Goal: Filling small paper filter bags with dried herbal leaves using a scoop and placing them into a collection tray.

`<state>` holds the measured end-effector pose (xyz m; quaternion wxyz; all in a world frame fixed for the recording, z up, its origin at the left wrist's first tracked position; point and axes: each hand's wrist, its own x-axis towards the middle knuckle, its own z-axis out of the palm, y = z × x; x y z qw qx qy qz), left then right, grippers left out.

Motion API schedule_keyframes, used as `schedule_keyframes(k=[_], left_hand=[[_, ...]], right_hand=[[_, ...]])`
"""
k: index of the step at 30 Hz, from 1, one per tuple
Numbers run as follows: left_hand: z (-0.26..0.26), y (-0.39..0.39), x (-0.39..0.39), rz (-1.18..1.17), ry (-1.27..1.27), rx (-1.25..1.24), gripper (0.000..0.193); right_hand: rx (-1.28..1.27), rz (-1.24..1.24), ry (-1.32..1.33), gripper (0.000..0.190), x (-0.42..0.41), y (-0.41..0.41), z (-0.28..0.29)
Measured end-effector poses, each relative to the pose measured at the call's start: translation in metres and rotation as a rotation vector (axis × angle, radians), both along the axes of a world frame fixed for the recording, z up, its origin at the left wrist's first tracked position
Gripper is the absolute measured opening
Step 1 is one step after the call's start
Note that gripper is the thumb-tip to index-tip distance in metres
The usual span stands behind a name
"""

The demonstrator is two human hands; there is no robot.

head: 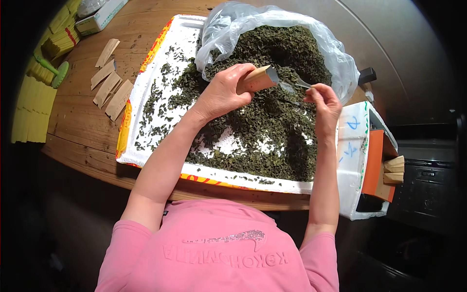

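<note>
My left hand [228, 87] grips a small brown paper packet [257, 78] with a silvery lining, its open end tilted to the right. Between the fingertips of my right hand [326, 104] is the handle of a clear plastic spoon [302, 83], and dark leaf bits lie at its far end, close to the packet's mouth. Both hands are above a heap of dried dark green leaves [255, 160] that look like tea. The leaves spread over a white foam tray [140, 155] and fill a clear plastic bag [339, 60] lying open on its far side.
Several brown paper packets [118, 100] lie on the wooden table [78, 126] to the left. Beyond them are yellow paper stacks [33, 109], a green plastic piece [60, 75] and a white carton [102, 16]. At right, a foam box [350, 160] holds an orange box [374, 164] with packets.
</note>
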<state>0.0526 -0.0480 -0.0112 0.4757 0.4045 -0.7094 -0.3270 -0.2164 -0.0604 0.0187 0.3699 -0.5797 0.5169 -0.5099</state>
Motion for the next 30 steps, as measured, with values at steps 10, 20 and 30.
schedule_keyframes(k=[10, 20, 30], left_hand=[[-0.004, 0.002, -0.008, -0.066, -0.04, -0.013, 0.05], [-0.007, 0.0, -0.006, -0.076, 0.014, 0.036, 0.046], [-0.003, -0.003, -0.003, 0.021, 0.015, -0.022, 0.048]], right_hand=[[-0.488, 0.272, 0.713, 0.017, 0.034, 0.025, 0.063], [-0.928, 0.186, 1.077, 0.019, 0.043, 0.04, 0.082], [-0.183, 0.062, 0.808, 0.013, -0.011, 0.062, -0.005]])
